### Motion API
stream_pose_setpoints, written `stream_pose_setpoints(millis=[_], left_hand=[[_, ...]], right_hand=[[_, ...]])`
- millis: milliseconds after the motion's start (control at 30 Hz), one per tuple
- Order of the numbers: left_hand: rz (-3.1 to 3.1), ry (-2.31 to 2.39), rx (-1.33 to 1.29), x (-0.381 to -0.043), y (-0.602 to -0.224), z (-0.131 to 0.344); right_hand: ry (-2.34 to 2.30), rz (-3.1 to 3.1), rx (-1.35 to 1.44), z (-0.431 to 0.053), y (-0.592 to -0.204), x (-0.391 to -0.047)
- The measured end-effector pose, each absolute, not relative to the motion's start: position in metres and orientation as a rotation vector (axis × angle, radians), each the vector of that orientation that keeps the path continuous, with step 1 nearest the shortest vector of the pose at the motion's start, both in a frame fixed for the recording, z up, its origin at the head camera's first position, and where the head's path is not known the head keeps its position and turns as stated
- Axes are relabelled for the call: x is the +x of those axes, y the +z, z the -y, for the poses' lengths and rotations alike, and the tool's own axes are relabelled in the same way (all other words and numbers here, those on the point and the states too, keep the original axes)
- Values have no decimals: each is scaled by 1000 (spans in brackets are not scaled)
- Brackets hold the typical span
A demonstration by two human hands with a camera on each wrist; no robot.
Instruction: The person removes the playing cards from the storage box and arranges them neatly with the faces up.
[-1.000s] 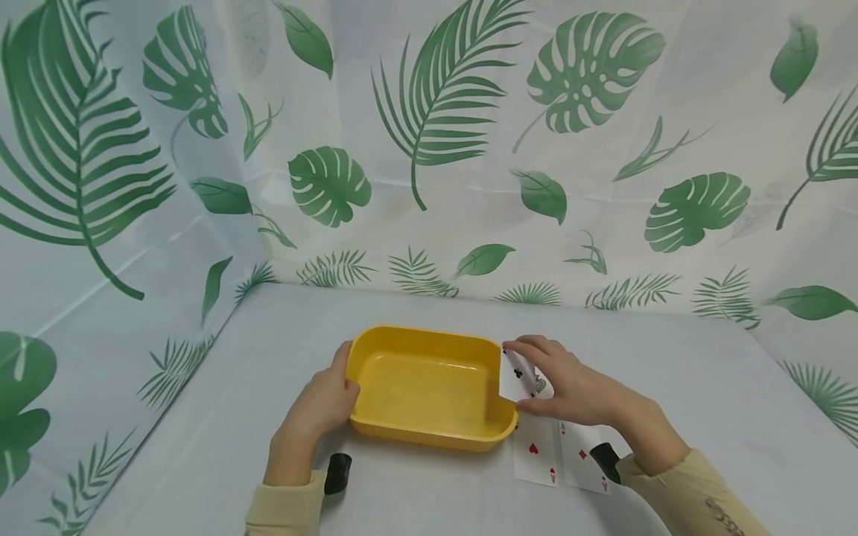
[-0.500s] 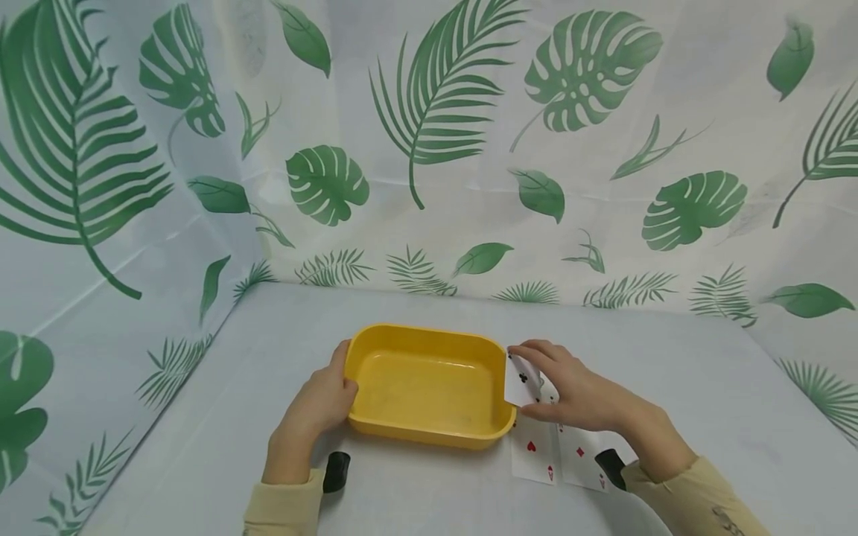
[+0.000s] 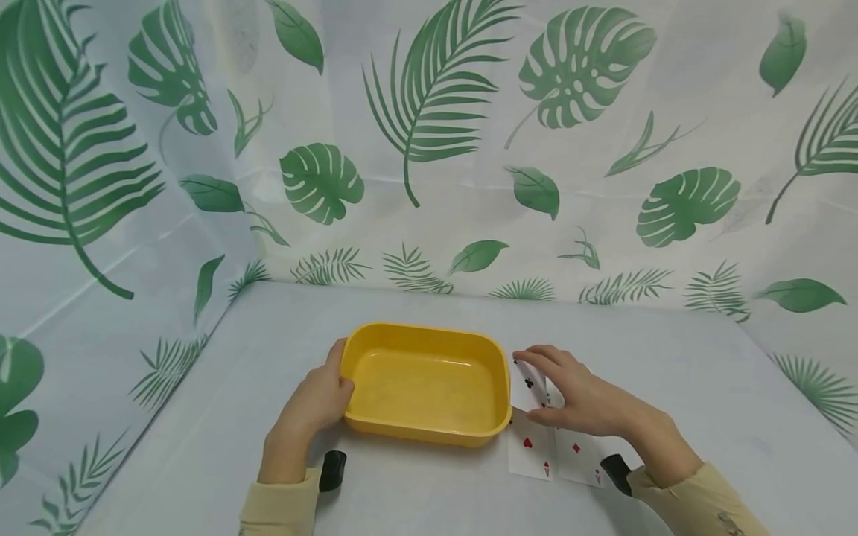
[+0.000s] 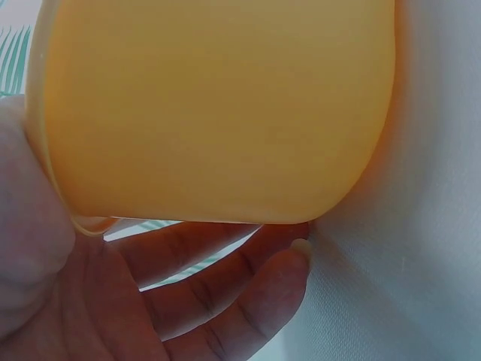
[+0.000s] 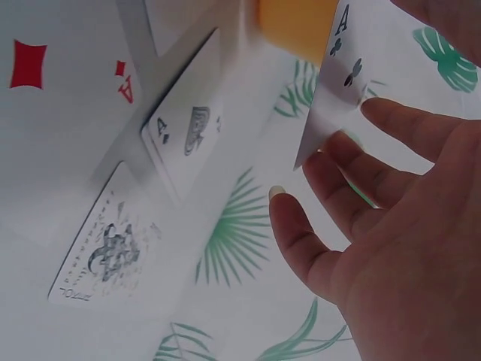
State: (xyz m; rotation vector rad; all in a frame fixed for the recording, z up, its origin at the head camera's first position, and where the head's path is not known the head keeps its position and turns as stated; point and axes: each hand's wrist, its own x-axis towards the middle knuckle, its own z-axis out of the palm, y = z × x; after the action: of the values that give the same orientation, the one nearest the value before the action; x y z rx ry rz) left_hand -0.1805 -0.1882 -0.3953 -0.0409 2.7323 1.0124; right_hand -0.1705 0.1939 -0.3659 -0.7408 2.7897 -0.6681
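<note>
My left hand (image 3: 315, 398) grips the left end of a yellow plastic basin (image 3: 429, 387), thumb over the rim. In the left wrist view its fingers (image 4: 218, 316) spread along the basin's outer wall. Just off the basin's right end, my right hand (image 3: 583, 391) holds the ace of clubs (image 3: 528, 383) tilted up between thumb and fingers. The right wrist view shows this card (image 5: 331, 98) close to the fingertips. Beneath and in front of that hand, the ace of hearts (image 3: 529, 450) and ace of diamonds (image 3: 578, 454) lie face up on the table.
Beyond the diamonds, the right wrist view shows an ace of spades (image 5: 188, 124) and a joker (image 5: 113, 259) lying face up. A white cloth covers the table (image 3: 415, 491). Leaf-patterned curtains (image 3: 462, 208) stand behind and at the left.
My right hand has drawn the ace of clubs rightward, from over the basin's right rim to just beside it. My left hand keeps its grip on the basin. The head view has shifted slightly.
</note>
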Motion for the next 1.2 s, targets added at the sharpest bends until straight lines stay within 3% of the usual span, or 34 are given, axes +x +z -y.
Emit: stream_pose_setpoints(millis=[1200], left_hand=[[-2739,987,-30,-180,-390,189]], right_hand=[[-682,-2797,-689,-216,-370,-153]])
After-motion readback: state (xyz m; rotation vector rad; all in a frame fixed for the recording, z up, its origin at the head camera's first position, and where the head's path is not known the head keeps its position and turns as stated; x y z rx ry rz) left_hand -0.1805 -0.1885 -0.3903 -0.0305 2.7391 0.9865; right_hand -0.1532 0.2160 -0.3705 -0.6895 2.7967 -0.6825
